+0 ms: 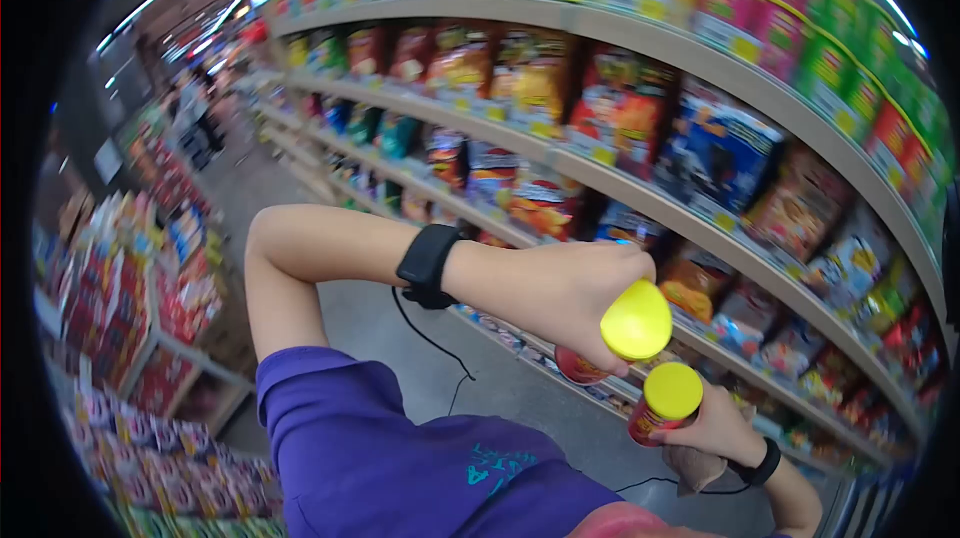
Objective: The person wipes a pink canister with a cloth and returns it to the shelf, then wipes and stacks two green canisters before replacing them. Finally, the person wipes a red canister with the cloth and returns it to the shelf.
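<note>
I faced packed shelves (500, 7).
Right of centre, my left hand (570, 288) wrapped round a yellow-lidded can (636, 323); lower right, my right hand (718, 426) clasped a second can (672, 394).

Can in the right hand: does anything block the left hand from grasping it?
Probably: the left hand itself holds another can. Nothing else visible stands between that and the lower can in the right hand.

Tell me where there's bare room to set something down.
Grey floor lies bare, but for a black cord, between the purple shirt and the snack shelving. More runs up the aisle, between that shelving and the stocked display on the left. The shelves are crowded with snack bags.
</note>
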`<state>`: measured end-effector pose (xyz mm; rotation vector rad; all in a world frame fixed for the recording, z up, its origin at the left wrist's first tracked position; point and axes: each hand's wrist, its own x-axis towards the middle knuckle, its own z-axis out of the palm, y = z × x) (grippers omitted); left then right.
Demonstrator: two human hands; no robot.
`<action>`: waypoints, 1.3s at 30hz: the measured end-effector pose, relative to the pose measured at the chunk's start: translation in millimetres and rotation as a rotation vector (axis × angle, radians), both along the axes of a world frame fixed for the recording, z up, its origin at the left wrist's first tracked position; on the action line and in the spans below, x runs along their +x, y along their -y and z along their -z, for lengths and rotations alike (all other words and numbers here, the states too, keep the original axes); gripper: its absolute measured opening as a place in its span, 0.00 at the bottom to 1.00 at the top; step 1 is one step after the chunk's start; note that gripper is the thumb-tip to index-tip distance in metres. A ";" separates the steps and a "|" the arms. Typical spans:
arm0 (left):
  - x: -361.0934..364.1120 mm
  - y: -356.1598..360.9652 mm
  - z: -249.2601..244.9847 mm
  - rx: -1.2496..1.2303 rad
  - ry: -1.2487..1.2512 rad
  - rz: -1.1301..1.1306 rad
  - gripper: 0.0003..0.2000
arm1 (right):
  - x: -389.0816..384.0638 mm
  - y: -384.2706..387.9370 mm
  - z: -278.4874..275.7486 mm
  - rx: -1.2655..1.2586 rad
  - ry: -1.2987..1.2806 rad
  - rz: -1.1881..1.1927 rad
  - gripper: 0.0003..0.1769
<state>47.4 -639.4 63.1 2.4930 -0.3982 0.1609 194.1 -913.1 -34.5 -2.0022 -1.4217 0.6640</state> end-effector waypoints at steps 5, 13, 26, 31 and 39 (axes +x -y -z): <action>-87.8 -87.9 69.9 0.136 -0.008 -0.314 0.33 | -10.8 -79.3 39.1 -0.014 0.115 -0.172 0.44; -232.1 -179.1 297.1 0.367 -0.191 -0.946 0.33 | -83.9 -228.0 87.5 0.040 0.045 -0.458 0.42; -471.9 -8.0 593.1 -0.707 -1.289 -1.573 0.31 | -224.0 -380.1 174.5 0.214 -0.104 -0.279 0.33; -479.9 20.1 613.9 -0.808 -1.276 -1.790 0.31 | -256.4 -412.5 200.3 0.245 -0.166 -0.218 0.34; -425.3 -64.6 645.7 -0.643 -0.954 -1.951 0.31 | -277.5 -457.9 216.1 0.088 -0.155 -0.393 0.36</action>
